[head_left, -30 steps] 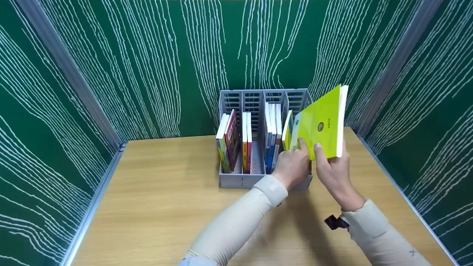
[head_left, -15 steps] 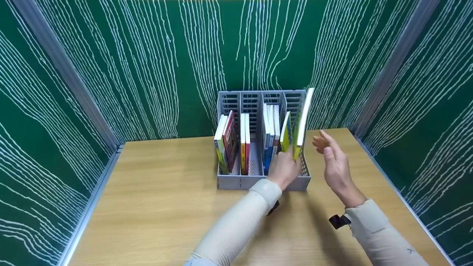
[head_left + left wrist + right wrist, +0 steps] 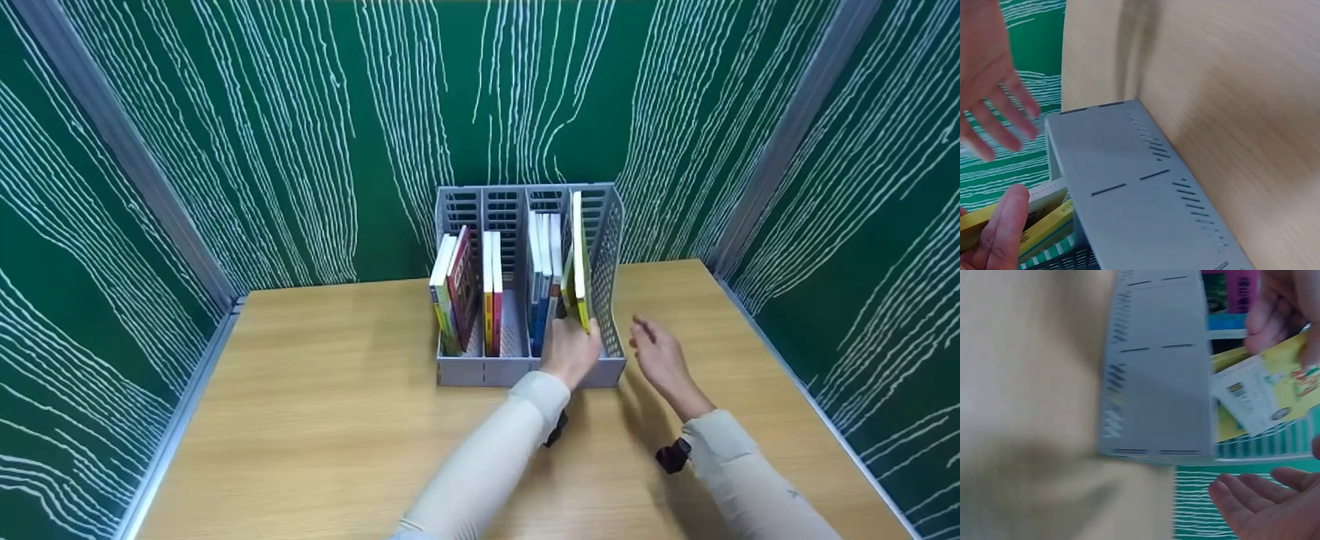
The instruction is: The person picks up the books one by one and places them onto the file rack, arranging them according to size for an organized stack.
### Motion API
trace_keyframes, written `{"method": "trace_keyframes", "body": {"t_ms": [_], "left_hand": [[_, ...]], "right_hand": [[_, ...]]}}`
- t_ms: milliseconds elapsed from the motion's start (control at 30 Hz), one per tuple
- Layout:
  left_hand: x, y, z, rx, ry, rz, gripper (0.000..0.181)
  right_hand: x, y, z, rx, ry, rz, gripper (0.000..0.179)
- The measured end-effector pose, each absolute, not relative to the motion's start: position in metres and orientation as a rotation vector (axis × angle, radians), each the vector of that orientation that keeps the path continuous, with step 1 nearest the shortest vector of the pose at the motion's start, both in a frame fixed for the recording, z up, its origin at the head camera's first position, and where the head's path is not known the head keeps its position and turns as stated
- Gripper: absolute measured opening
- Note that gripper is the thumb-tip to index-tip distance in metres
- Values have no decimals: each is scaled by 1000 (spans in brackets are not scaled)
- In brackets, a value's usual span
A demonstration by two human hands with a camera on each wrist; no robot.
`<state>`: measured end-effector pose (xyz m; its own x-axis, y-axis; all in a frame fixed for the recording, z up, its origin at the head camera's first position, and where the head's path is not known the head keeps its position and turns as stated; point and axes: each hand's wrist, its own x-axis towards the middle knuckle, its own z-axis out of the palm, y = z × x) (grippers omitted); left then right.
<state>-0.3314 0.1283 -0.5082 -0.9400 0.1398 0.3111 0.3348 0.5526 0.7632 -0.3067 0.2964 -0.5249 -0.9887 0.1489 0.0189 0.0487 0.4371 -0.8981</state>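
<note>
My left hand [image 3: 571, 351] grips a yellow-green book [image 3: 578, 255] low at its spine, thumb on its right side. The book stands upright with white page edges upward, in the rightmost slot of a grey file rack [image 3: 517, 370]. A thinner yellow book [image 3: 568, 281] leans just left of it, partly hidden. In the right wrist view, the held book's cover [image 3: 1292, 374] shows a white band beside yellow. My right hand [image 3: 664, 366] hovers beside the rack's right wall, fingers loosely extended and holding nothing. The left wrist view shows its palm [image 3: 985, 73].
Other rack slots hold a green-spined book [image 3: 442, 300] beside a dark red book [image 3: 463, 296], a yellow-spined book [image 3: 488, 300] with a pink-spined book [image 3: 497, 307], and several blue-spined books [image 3: 541, 285]. The rack stands on a wooden table [image 3: 322, 390] before green walls [image 3: 397, 247] with white lines.
The yellow-green book has turned edge-on and moved left and down into the rightmost slot in my left hand. My right hand has let go of it and drawn away to the right.
</note>
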Motion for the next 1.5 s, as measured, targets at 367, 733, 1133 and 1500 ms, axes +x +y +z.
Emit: {"method": "trace_keyframes", "body": {"t_ms": [367, 733, 1133, 1500], "left_hand": [[-355, 146, -559, -322, -2538, -1091, 32], [-352, 145, -546, -228, -2651, -1090, 27], [-341, 142, -511, -123, -2821, -1261, 36], [-338, 137, -514, -217, -2772, -1136, 26]], "right_hand": [[-323, 292, -568, -262, -2585, 1787, 52], [-326, 292, -574, -234, -2515, 1881, 48], [-325, 295, -576, -233, -2519, 1942, 52], [-323, 296, -577, -185, -2549, 1894, 51]]}}
